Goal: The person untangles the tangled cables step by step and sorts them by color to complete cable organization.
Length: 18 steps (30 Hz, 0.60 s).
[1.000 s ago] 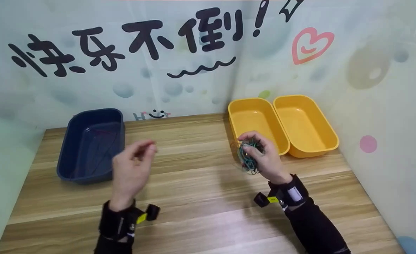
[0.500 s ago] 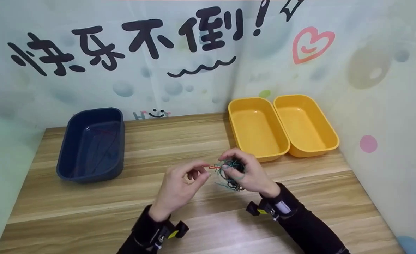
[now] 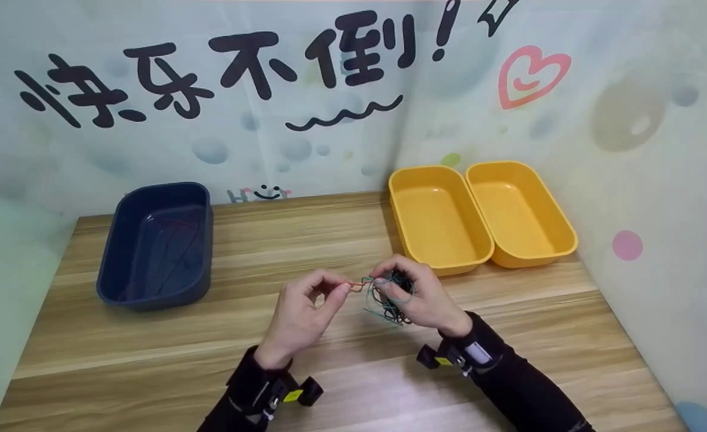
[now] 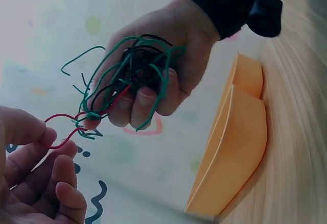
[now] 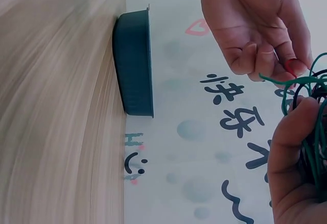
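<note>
My right hand (image 3: 420, 295) grips a tangled bundle of thin wires (image 4: 140, 68), mostly green and black, above the table in front of the yellow bins. A red wire (image 4: 60, 116) loops out of the bundle toward the left. Its loop is pinched between the thumb and forefinger of my left hand (image 3: 305, 312), while the other fingers of that hand curl loosely below. In the right wrist view, a bit of red shows at the left fingertips beside green strands. Part of the bundle is hidden inside the right palm.
A dark blue bin (image 3: 104, 264) with a few thin red and dark wires inside stands at the back left. Two yellow bins (image 3: 443, 268) sit side by side at the back right. A printed backdrop (image 3: 341, 156) rises behind the wooden table (image 3: 149, 372).
My left hand has come from near the blue bin to the bundle and now pinches the red wire. My right hand has moved slightly left and toward me, still holding the wires.
</note>
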Available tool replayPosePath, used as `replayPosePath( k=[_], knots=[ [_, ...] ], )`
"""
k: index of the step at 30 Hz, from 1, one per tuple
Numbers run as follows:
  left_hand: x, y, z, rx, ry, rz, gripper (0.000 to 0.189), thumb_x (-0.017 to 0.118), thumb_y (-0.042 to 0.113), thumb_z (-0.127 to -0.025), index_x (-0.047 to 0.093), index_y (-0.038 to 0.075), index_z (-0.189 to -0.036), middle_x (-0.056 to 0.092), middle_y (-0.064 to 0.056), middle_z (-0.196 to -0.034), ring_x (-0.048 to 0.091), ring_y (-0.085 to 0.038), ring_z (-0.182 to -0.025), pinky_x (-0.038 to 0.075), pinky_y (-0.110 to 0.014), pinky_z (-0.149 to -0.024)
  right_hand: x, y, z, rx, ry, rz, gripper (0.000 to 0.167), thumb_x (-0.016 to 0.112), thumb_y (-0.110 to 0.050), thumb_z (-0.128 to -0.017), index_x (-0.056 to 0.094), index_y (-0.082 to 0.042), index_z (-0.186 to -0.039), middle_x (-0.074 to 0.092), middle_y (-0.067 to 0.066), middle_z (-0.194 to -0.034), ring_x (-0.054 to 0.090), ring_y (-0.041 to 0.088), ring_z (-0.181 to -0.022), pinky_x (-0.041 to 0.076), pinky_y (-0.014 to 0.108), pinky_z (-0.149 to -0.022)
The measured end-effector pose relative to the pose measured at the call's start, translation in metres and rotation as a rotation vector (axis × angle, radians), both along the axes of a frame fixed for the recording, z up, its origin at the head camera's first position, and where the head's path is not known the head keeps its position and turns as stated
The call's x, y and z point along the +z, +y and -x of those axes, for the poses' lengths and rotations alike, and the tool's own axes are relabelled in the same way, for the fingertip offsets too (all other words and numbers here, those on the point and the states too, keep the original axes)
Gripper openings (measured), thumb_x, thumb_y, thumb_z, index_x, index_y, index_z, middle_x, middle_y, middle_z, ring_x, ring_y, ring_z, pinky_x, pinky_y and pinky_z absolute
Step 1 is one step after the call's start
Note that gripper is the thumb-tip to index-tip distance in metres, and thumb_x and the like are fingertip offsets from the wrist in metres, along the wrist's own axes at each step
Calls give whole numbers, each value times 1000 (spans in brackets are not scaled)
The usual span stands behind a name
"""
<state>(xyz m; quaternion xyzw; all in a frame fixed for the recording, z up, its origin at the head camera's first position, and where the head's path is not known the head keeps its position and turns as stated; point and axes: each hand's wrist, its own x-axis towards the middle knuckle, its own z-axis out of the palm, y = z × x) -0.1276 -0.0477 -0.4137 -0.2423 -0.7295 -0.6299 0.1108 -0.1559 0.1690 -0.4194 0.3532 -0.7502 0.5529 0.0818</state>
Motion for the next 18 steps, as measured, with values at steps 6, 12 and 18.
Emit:
replayPosePath(
  k=[6,12,18],
  knots=[
    [1,-2,0,-49,-77,-42,6,63,7,-93,67,2,-91,70,-10,-82,60,-9,-70,49,-21,-63,1,1,0,-14,-19,-11,12,58,7,-90,63,0,-98,67,14,-89,57,6,-79,49,22,-70],
    [2,-5,1,1,-61,23,5,64,9,-92,68,6,-92,64,-2,-73,56,-7,-63,45,-21,-55,4,3,1,-21,-28,-5,13,58,8,-90,62,1,-100,67,16,-90,56,6,-78,49,22,-69],
    [5,-7,1,39,9,180,5,65,12,-92,70,10,-93,65,0,-73,52,-2,-62,43,-20,-55,6,5,3,-38,-27,-1,12,58,8,-90,63,2,-99,68,16,-93,58,6,-81,49,22,-72]
  ],
)
